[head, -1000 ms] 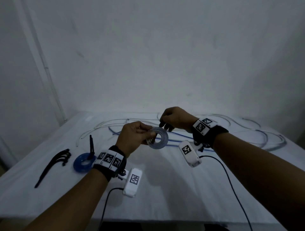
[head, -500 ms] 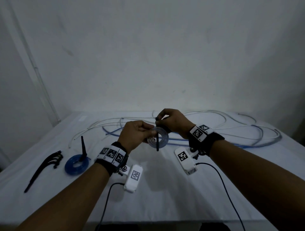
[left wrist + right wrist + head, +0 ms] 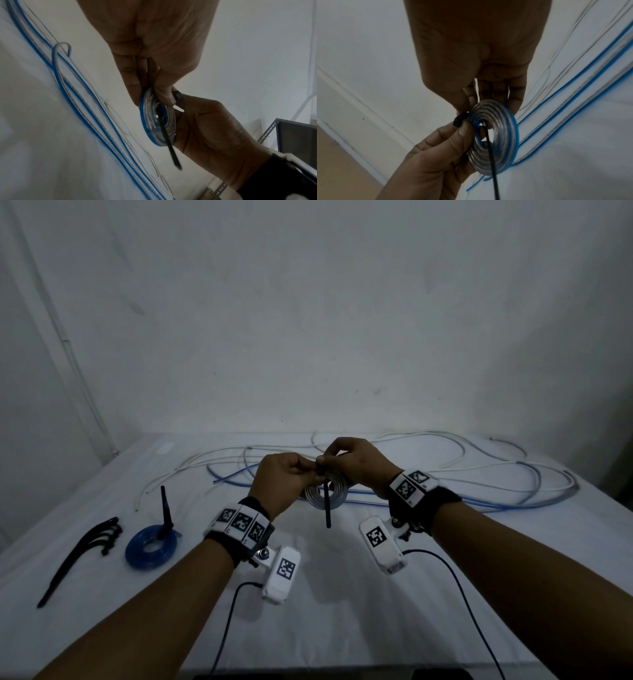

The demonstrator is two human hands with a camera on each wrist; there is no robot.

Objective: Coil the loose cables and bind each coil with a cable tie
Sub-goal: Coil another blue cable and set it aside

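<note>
Both forearms reached forward over the worktop (image 3: 342,594) and met in mid-air above its middle, wrists level and knuckles turned up toward the head camera. The left hand (image 3: 281,484) was curled, its thumb and fingertips pinching the upper rim of a small flat coil (image 3: 325,491) of clear, blue-edged cable — the left wrist view showed the fingers bunched tightly on that edge. The right hand (image 3: 356,463) came in from the opposite side, fingers bent down behind the coil and the thumb pressing near the square head of a black cable tie (image 3: 327,508). The tie passed through the coil's centre hole, its tail hanging straight down below the coil, free of the worktop. In the right wrist view the coil (image 3: 494,140) stood on edge, face toward the camera, with the tie's head (image 3: 458,120) held at its upper left rim between the two hands' fingertips.

Behind the hands, loose white and blue cables (image 3: 445,474) sprawled across the back of the worktop. To the left lay a blue coil (image 3: 150,547) already bound, its tie tail sticking upright, and just beyond it a bundle of spare black ties (image 3: 82,553).
</note>
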